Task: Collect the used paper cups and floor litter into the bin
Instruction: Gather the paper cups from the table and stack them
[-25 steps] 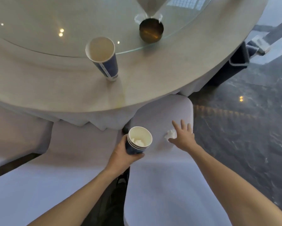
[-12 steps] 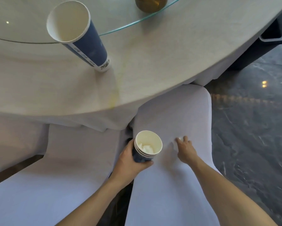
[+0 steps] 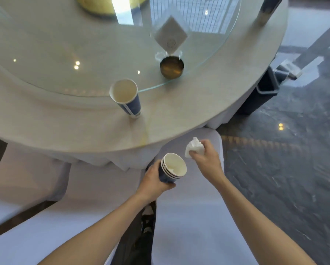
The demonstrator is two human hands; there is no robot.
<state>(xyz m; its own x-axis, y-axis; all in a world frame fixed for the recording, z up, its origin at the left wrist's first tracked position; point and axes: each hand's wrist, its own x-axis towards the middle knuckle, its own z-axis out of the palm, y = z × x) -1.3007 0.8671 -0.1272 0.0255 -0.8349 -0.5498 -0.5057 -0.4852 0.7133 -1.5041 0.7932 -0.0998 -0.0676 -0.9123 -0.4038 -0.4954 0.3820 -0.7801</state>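
Note:
My left hand (image 3: 154, 183) grips a nested stack of blue paper cups (image 3: 172, 168), tilted toward the right, with a scrap of white paper inside. My right hand (image 3: 206, 159) is closed on a crumpled white tissue (image 3: 194, 147), held just above and right of the stack's mouth, over a white-covered chair. Another blue paper cup (image 3: 127, 97) stands upright on the round table (image 3: 198, 115), close to the edge of the glass turntable (image 3: 103, 54).
A brass napkin holder (image 3: 171, 68) with a folded white napkin sits on the turntable. White-covered chairs (image 3: 189, 217) stand below and left of me. A dark bin (image 3: 263, 92) stands on the dark marble floor (image 3: 284, 169) right of the table.
My right hand has picked the tissue up off the chair seat and lifted it beside the cup stack. The view has tilted back up toward the table.

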